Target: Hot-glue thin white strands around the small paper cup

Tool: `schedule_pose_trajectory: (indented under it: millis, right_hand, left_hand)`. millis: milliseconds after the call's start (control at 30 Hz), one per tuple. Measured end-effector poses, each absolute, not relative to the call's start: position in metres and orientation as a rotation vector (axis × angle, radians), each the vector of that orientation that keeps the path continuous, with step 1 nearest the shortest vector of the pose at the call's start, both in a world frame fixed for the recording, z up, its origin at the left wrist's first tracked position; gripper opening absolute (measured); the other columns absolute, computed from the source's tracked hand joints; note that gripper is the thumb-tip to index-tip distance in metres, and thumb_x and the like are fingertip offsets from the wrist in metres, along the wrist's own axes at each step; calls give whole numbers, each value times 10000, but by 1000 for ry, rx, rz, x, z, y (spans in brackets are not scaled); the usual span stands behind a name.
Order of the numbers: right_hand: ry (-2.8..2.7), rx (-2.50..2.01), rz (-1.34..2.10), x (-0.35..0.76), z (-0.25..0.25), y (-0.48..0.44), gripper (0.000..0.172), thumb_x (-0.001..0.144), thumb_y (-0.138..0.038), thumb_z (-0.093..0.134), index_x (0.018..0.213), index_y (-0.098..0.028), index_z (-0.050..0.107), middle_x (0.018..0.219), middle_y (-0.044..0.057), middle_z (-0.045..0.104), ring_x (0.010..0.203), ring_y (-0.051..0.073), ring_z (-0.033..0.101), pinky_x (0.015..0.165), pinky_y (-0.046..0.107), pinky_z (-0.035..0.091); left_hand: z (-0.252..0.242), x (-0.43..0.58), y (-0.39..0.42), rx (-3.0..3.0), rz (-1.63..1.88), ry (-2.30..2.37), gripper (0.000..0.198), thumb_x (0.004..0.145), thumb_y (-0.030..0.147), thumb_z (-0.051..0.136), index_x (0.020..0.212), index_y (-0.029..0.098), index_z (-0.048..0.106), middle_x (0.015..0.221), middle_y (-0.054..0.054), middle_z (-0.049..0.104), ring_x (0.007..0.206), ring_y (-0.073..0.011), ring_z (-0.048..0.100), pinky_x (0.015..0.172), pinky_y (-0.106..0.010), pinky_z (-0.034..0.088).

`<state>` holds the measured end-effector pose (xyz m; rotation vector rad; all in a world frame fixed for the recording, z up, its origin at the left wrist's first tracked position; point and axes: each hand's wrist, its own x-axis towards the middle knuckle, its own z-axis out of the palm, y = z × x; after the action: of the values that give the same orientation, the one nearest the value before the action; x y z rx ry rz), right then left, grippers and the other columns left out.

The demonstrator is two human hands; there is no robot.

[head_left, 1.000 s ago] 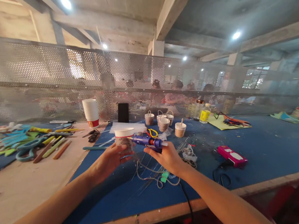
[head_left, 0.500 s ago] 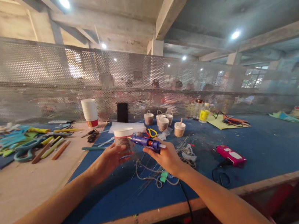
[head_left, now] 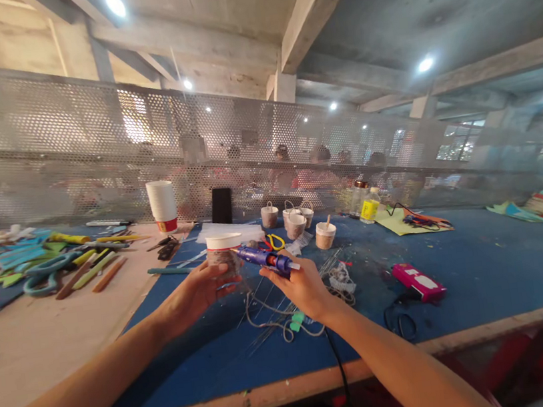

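Observation:
My left hand (head_left: 194, 295) is wrapped round a paper cup (head_left: 225, 254) with a white rim and a brownish covered side, held just above the blue table (head_left: 463, 271). My right hand (head_left: 299, 286) grips a purple glue gun (head_left: 265, 259), whose nozzle touches or nearly touches the cup's right side. The gun's black cord (head_left: 338, 362) runs down off the table's front edge. Thin wires and grey string (head_left: 272, 321) lie under both hands.
Small finished cups with handles (head_left: 296, 220) stand behind, beside yellow scissors (head_left: 277, 241). A pink device (head_left: 418, 281) lies at the right, a stack of white cups (head_left: 162, 204) and craft tools (head_left: 58, 264) at the left. A perforated metal screen (head_left: 67, 151) backs the table; people sit beyond.
Both hands with the cup and the glue gun have hardly moved; the view has shifted slightly.

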<state>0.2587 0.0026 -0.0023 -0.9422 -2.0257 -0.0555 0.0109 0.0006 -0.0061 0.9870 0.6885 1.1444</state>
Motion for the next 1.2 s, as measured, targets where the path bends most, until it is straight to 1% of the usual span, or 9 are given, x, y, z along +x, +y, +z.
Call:
schedule_pose_trajectory:
  millis: [200,367,533,733,833,967,1100,1200]
  right_hand:
    - [-2005,-947,-63,259,-2,4,346,980,-489,492,914,-188,648,756,60,724,638,187,677,570,266,447]
    - [-2026,-941,-88,259,-2,3,352,985,-489,484,908,-186,645,705,46,699,581,173,642,544,261,425]
    - [-2026,-942,-81,259,-3,3,328,983,-475,497,934,-188,648,740,54,713,611,180,656,558,263,434]
    - [-2039,-966,-113,260,-3,3,326,985,-471,492,915,-190,643,712,49,702,590,176,648,546,262,424]
    - [-2039,-972,-126,261,-3,4,322,985,-466,498,923,-186,643,736,56,716,618,184,672,562,260,431]
    - [-2035,-967,-124,260,-2,3,315,983,-461,506,943,-183,649,767,71,735,663,198,698,576,261,445]
    - [-2040,-974,-116,260,-1,3,328,983,-468,501,919,-186,657,740,71,728,627,200,686,562,270,444]
    - [-2031,-969,-96,261,-3,4,311,980,-462,512,953,-191,662,792,79,746,686,206,705,593,266,465]
  left_hand:
    - [-5,11,1,979,1134,683,308,856,225,683,1162,194,701,1144,-73,750,993,-226,711,871,-325,548]
    - [-6,11,1,975,1141,685,303,850,227,688,1151,193,703,1133,-79,753,992,-232,710,884,-331,540]
    - [-5,12,0,972,1143,706,319,839,224,701,1157,196,700,1143,-80,752,985,-229,714,855,-319,553]
    - [-3,13,-1,946,1158,724,315,828,213,707,1141,186,709,1126,-89,757,969,-232,717,841,-319,557]
    - [-2,13,-2,945,1157,713,304,835,221,699,1137,184,713,1117,-84,760,966,-233,716,838,-321,552]
    - [0,13,-5,957,1144,691,317,854,226,687,1168,183,696,1118,-65,762,974,-226,707,864,-324,533]
    - [2,13,-8,980,1140,688,317,878,236,670,1187,165,678,1128,-76,757,1006,-241,696,906,-345,509]
    - [2,13,-8,984,1148,702,342,860,248,688,1193,172,678,1143,-84,755,1006,-248,695,910,-352,507]
